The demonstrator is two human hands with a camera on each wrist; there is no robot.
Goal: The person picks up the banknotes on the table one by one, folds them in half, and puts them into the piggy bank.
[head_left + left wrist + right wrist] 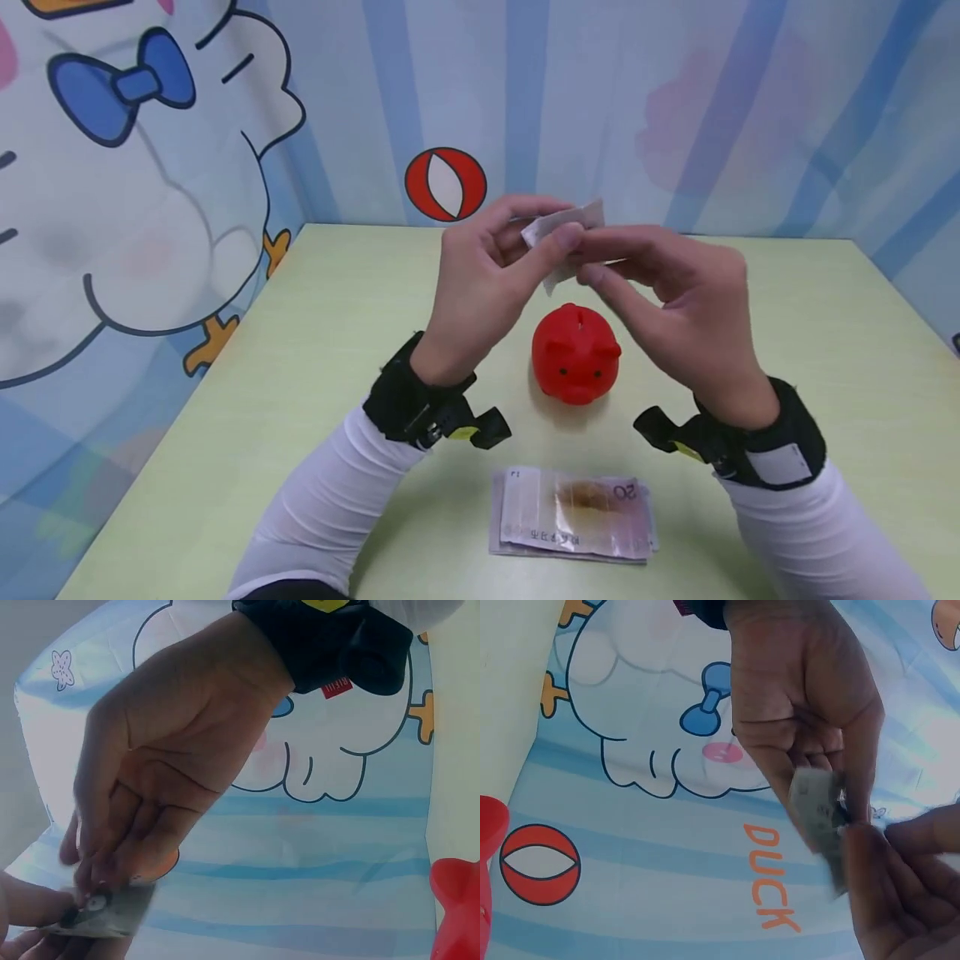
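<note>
A small folded banknote [562, 223] is held up above the table between both hands. My left hand [480, 283] pinches it between thumb and fingers from the left. From the right, my right hand [675, 292] pinches its other side with thumb and forefinger. The right wrist view shows the folded banknote [817, 802] narrow and slightly blurred, with dark print on its face. Just below the hands stands a red piggy bank [576, 358], its snout toward me and a slot on its back. Nearer to me lies a flat stack of banknotes [573, 517], a 20 on top.
The pale yellow table [360, 350] runs back to a blue striped backdrop [570, 108]. A printed cartoon wall [150, 208] stands along the left edge. Black straps with small cameras [420, 400] sit around both wrists.
</note>
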